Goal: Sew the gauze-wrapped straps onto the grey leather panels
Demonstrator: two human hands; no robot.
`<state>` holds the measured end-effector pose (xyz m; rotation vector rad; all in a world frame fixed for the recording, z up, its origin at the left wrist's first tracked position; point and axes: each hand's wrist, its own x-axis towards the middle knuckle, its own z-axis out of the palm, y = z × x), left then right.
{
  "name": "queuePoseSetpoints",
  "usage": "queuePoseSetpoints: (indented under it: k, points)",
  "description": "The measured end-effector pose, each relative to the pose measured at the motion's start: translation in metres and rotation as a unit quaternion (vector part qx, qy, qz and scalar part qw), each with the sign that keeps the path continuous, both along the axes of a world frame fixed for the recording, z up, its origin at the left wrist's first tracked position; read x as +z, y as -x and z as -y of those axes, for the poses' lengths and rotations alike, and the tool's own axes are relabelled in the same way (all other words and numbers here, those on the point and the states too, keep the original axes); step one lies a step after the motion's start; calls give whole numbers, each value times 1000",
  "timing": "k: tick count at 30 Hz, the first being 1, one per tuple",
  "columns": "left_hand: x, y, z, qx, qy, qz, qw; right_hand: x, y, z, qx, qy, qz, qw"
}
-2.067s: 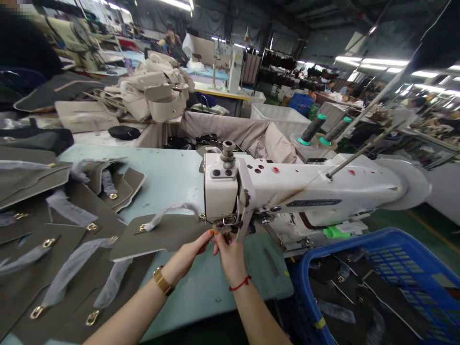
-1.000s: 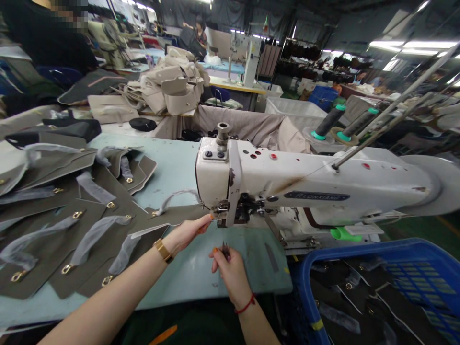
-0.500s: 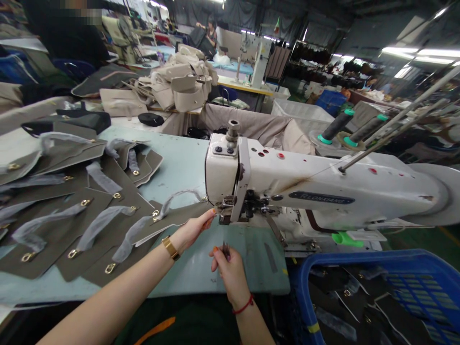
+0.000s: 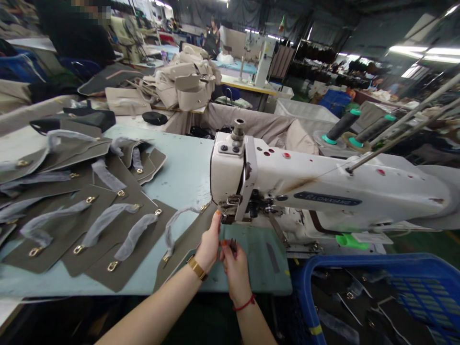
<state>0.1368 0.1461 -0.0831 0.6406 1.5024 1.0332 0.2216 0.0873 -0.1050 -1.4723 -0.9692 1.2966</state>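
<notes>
My left hand [image 4: 209,242], a gold watch on its wrist, is closed at the edge of a dark grey-brown panel [image 4: 192,235], thumb up beside the presser foot. The panel carries a plastic-wrapped strap [image 4: 174,225] with gold buckles, and its far end lies at the head of a white sewing machine [image 4: 287,177]. Just right of it, my right hand [image 4: 235,266], wearing a red cord, is closed around small pointed thread snips [image 4: 233,245]; only their dark tips show. The fingertips of both hands are close together, below the needle area, which the machine head partly hides.
Several similar panels [image 4: 104,225] with wrapped straps overlap on the left of the pale blue table [image 4: 187,158]. A blue basket [image 4: 312,278] of panels stands at the lower right. Behind are beige bag pieces [image 4: 194,91], thread cones [image 4: 341,127] and a person in dark clothing [image 4: 74,36].
The panel has swung round at the machine, its near end coming towards me and apart from the other panels. My left hand has turned and drawn nearer to my right hand.
</notes>
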Motion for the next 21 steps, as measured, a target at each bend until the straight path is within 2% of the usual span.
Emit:
queuePoseSetpoints:
  k: [3,5,7,9,11,13,16,19,21]
  points:
    - [6,-3,7,12,16,-30,999,5,0,-8,-29,-31,24,999]
    - [12,-5,19,27,-9,-25,999,9,0,-14,-37,-55,36,997]
    - [21,-4,37,38,-56,21,997,12,3,-20,-34,-63,41,997]
    - [35,5,52,23,-86,92,992,14,8,-25,-31,-55,43,997]
    - [52,24,51,-13,-105,130,986,17,16,-31,-26,-56,52,997]
    - [68,48,27,-37,-169,79,982,20,25,-37,-7,-69,55,996]
    - [80,76,-37,-161,-225,-73,958,23,39,-47,-10,-71,47,996]
    - [84,82,-91,-307,-182,-102,929,21,48,-54,-41,-58,45,996]
    - [87,77,-108,-345,-138,-81,925,17,50,-55,-51,-60,38,996]
